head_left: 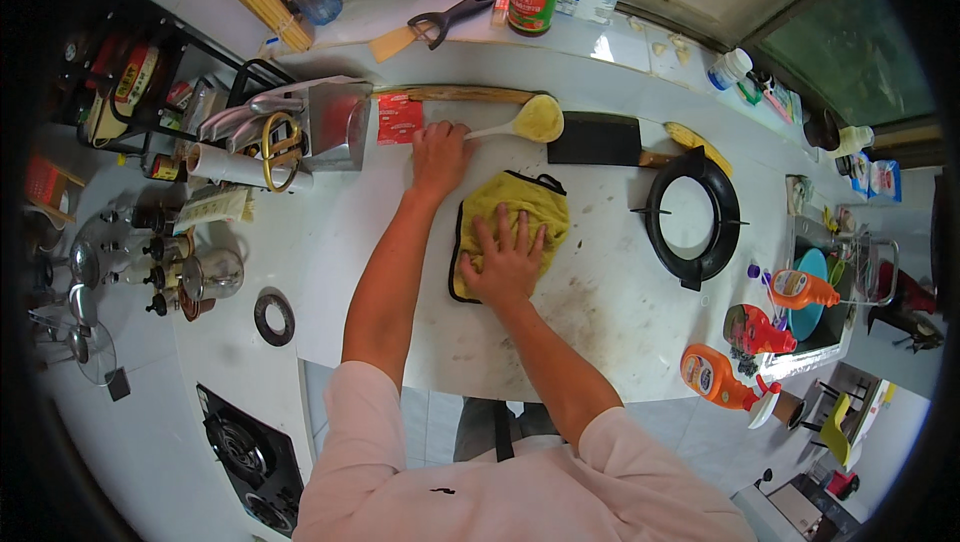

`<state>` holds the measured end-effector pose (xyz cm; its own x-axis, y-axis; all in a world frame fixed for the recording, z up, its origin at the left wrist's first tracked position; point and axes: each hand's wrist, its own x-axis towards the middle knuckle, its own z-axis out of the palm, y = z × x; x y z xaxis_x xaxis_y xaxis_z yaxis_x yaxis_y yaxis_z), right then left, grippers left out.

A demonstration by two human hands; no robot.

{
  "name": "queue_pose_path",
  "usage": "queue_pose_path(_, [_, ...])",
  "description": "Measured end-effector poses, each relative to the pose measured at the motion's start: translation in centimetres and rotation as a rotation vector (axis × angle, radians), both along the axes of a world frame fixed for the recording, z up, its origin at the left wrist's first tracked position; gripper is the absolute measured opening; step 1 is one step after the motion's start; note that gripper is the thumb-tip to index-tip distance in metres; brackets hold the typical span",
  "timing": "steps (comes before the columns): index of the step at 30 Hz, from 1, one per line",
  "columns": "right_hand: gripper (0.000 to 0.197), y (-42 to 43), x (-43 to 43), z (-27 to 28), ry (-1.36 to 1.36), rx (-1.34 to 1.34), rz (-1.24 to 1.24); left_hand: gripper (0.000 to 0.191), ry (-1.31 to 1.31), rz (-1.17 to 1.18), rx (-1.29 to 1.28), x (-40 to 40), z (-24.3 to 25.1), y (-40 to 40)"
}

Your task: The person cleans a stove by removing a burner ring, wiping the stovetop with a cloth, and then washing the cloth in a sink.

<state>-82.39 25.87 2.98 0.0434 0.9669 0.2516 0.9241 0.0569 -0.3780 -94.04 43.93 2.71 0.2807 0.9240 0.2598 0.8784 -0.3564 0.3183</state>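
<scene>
A yellow cloth with black edging (555, 223) lies on the white countertop (420, 347). My right hand (506, 261) rests flat on it, fingers spread. Further back and to the left, my left hand (441, 156) is at the handle end of a ladle (538, 119) with a pale handle; whether its fingers close round the handle is not clear. Beside that hand lies a red packet (400, 119). Behind the ladle runs a long wooden stick (465, 94). Right of the ladle lies a cleaver (594, 138). Dark stains mark the countertop right of the cloth.
A black pot-support ring (655, 242) and a corn cob (697, 144) lie at right, with orange spray bottles (712, 377) near a sink (825, 351). At left stand a metal knife holder (337, 126), a glass jar (214, 274) and a gas hob (247, 459).
</scene>
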Motion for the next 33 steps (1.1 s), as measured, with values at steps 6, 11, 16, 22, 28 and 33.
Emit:
queue_pose_path(6, [0.056, -0.2, 0.1, 0.3, 0.056, 0.058, 0.016, 0.019, -0.09, -0.054, 0.013, -1.0, 0.9, 0.0])
queue_pose_path(11, [0.054, -1.9, 1.8, -1.1, 0.147, -0.026, 0.504, 0.019, -0.175, 0.049, -0.008, -3.2, 4.5, -3.5])
queue_pose_path(16, [0.054, 0.2, 1.5, -0.3, 0.118, -0.013, 0.579, 0.018, -0.117, 0.209, -0.053, -7.1, 8.0, -9.4])
queue_pose_path(22, [0.056, 8.2, 0.0, -0.2, -0.001, 0.127, 0.222, 0.016, -0.159, 0.383, -0.112, -9.1, 9.5, -13.7])
queue_pose_path(28, [0.055, 13.1, 0.9, -2.0, -0.192, 0.108, -0.153, 0.019, -0.197, 0.429, -0.101, -9.8, 10.8, -15.9])
queue_pose_path(33, [0.056, 10.9, 0.6, -2.4, -0.227, 0.084, -0.094, 0.019, -0.232, 0.493, -0.145, -11.4, 12.0, -18.5])
